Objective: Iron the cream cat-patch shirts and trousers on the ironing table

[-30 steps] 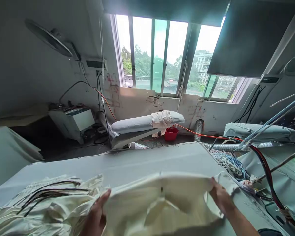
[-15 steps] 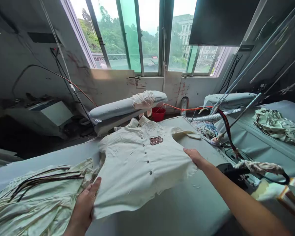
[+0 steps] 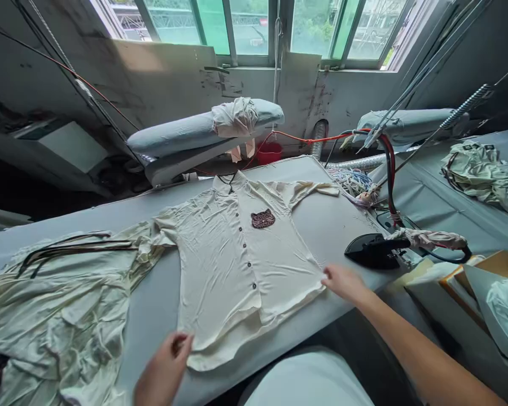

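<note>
A cream buttoned shirt [image 3: 220, 270] lies front up on the padded ironing table [image 3: 152, 316], collar away from me, with a dark cat-face patch [image 3: 263, 219] on its chest. My left hand [image 3: 165, 366] is closed in a pinch at the shirt's lower left corner. At the lower right corner, my right hand [image 3: 345, 283] pinches the side edge by the hem. Wrinkles run across the shirt's left front. To the right of my right hand rests a black iron [image 3: 372, 251], its handle wrapped in cloth.
A heap of cream garments [image 3: 68, 316] with dark ties covers the table's left end. Behind stands a padded sleeve board [image 3: 186, 132], with a red bucket [image 3: 269, 153] beyond. Cables hang at the right, above an open box [image 3: 444, 293]. More garments [image 3: 482, 175] lie on another table.
The shirt, lifted and billowing before, now lies flat on the table with its collar and right sleeve spread. My view has tilted down, and both hands have lowered with the hem.
</note>
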Tool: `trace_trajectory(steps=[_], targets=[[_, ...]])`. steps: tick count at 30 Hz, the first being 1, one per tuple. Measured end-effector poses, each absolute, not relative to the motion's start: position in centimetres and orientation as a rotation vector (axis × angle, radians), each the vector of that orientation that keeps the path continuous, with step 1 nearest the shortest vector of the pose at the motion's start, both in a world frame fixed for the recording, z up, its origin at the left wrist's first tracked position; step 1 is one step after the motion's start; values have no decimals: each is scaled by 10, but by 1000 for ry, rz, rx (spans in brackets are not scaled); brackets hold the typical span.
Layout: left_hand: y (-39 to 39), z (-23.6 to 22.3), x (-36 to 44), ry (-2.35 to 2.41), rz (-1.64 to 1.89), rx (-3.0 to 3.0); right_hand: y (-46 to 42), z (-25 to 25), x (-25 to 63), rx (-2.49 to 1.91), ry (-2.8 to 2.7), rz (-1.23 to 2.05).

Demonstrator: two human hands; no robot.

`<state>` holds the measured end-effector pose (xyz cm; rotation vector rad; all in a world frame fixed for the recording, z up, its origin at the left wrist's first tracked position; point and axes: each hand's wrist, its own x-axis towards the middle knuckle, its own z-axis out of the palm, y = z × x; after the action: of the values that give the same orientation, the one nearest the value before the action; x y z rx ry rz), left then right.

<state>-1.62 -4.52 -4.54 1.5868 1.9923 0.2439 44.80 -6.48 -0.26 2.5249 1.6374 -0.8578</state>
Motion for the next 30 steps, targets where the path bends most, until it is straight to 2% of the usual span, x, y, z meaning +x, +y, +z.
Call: trace_trajectory(steps=[3, 5, 10, 12, 14, 16, 18, 20, 25, 27, 30], targets=[[-60, -26, 75, 1621, 272, 1876, -49, 7, 395, 2137, 2243, -1006], [-74, -24, 123, 1430, 170, 2022, -38, 5, 367, 1935, 2435, -1107], [-101, -27, 159, 1094, -149, 1869, -27, -3, 373, 2030, 2283, -1031], [-99, -27, 158, 1215, 21, 1774, -32, -3, 397, 1839, 2094, -1069], [-89, -29, 159, 1479, 340, 1792, -38, -2, 419, 1623, 1968, -1179], [-76, -36, 165, 1789, 562, 1892, -38, -1, 434, 1611, 1969, -1235], [-65, -48, 176, 2053, 540, 1992, -36, 0, 449, 1881, 2091, -1116], [-61, -63, 186, 2191, 359, 2035, -38, -1, 476, 2163, 2253, -910], [-72, -91, 187, 2266, 153, 2023, -76, -4, 616, 2462, 2400, -337], [-79, -94, 181, 2270, 179, 1960, -81, 1, 668, 2460, 2232, -386], [-85, -93, 170, 2247, 308, 1860, -56, 15, 689, 2336, 2006, -783]])
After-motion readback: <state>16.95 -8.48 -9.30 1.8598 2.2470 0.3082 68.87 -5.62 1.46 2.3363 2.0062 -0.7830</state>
